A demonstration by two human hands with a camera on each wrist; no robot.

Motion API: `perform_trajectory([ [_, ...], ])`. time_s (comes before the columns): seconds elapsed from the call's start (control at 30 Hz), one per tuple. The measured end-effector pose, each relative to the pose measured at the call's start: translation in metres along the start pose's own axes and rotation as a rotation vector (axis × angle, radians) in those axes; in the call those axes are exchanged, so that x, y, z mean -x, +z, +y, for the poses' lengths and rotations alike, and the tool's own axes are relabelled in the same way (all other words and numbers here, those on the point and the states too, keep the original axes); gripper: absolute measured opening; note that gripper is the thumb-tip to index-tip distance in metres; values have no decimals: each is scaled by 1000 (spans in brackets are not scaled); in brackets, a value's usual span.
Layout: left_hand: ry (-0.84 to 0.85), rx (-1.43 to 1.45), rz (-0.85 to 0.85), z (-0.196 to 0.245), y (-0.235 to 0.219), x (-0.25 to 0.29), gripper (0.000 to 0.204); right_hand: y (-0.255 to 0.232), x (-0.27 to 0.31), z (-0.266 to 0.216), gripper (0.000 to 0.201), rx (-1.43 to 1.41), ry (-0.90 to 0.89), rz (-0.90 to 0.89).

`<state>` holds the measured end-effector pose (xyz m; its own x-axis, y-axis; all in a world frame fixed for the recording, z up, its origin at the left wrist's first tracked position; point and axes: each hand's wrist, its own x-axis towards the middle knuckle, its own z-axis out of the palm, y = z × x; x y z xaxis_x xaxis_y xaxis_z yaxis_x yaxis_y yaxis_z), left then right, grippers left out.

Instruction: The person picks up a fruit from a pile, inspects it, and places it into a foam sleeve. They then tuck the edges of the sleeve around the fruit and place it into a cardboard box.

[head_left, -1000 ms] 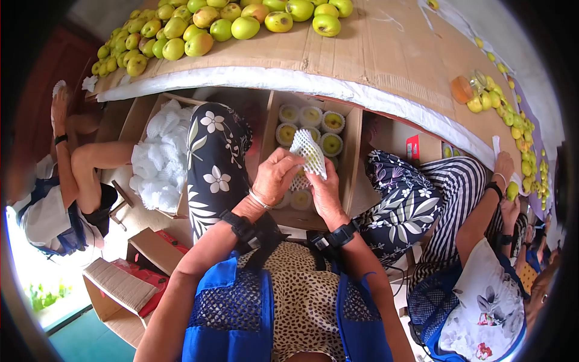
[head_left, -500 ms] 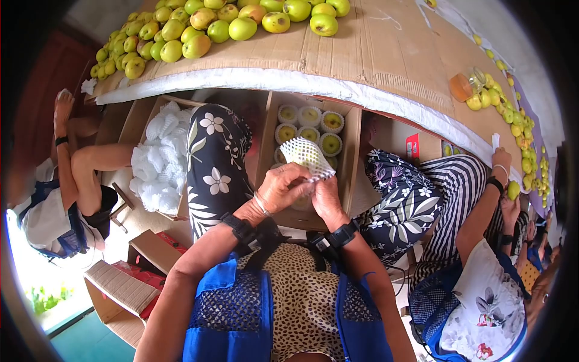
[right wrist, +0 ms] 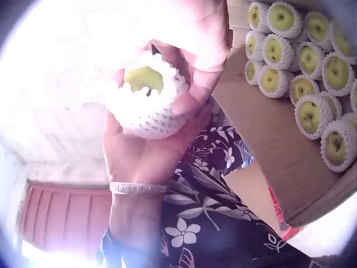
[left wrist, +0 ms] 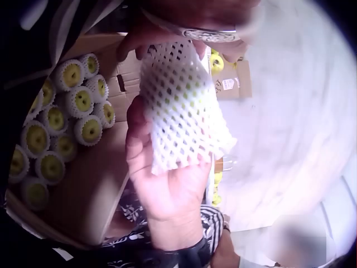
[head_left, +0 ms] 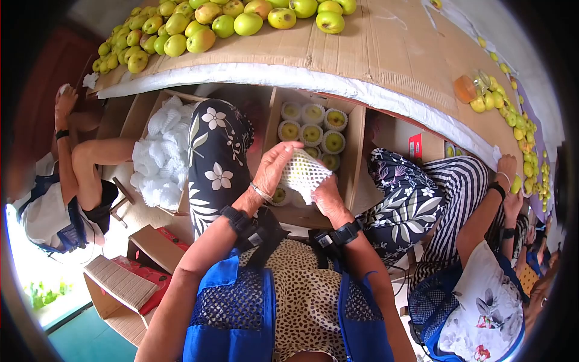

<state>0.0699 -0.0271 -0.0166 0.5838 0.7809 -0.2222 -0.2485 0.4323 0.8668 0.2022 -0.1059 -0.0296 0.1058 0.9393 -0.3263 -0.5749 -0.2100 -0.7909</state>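
Head view: your left hand (head_left: pixel 272 171) and right hand (head_left: pixel 329 196), part-curled, hold the netted apple (head_left: pixel 303 173); likely bruisable, so cup its sides.

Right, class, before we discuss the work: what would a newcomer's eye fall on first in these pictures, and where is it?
Probably the white foam net sleeve with a yellow-green fruit inside, between the person's left hand and right hand, near the middle of the head view. Next, the heap of loose yellow-green fruit on the cardboard-covered tabletop, upper left. Then the open brown cardboard box beyond the hands, holding net-wrapped fruit in rows.
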Motion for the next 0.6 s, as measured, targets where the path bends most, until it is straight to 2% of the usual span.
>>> perform_trajectory([
  [0.07,-15,110,35,-15,-7,-3,30,3,-1,3,40,62,-28,30],
  [0.17,-60,231,88,-17,-5,-3,27,2,-4,6,39,312,-162,38],
  [0.23,-157,399,99,-12,-1,-1,28,13,1,-16,43,712,-224,40],
  [0.27,-153,469,114,-14,-3,-2,29,21,4,-31,46,912,-254,39],
  [0.3,118,-131,80,-11,-5,5,31,21,7,-44,54,700,-141,-25],
  [0.37,-113,608,91,-8,-13,-2,33,13,10,-65,56,444,63,-26],
  [0.43,-142,706,52,-3,-14,-1,36,-7,5,-66,54,331,-47,2],
  [0.5,-165,788,-33,1,-12,1,37,-16,9,-64,60,385,-47,-20],
  [0.57,-146,815,-60,-1,-14,0,39,-9,12,-54,69,815,-334,-94],
  [0.6,-118,820,-100,-8,-18,-1,39,1,14,-50,75,810,-297,-104],
])
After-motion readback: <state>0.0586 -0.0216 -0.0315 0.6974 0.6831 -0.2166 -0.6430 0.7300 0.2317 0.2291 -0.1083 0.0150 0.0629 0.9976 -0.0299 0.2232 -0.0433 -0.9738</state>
